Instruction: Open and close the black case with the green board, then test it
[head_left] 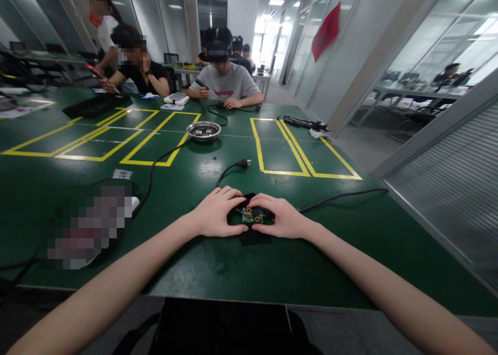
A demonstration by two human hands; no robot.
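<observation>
A small green circuit board (252, 216) with two copper-coloured rings and a few coloured wires lies between my hands, over a flat black piece (254, 237) on the green table. My left hand (220, 212) rests at its left side, thumb and fingers apart and curved toward the board. From the right side my right hand (282, 216) reaches around it, with its fingertips above and its thumb below the board's right part. The fingertips of both hands are at or very near the board's edges; firm contact cannot be made out.
A black plug (244, 163) on a cable lies beyond my hands. Farther off stands a metal bowl (203, 131) with small parts. A blurred object (93, 225) lies at left. Yellow tape marks (284, 173) cross the table; people sit at the far side.
</observation>
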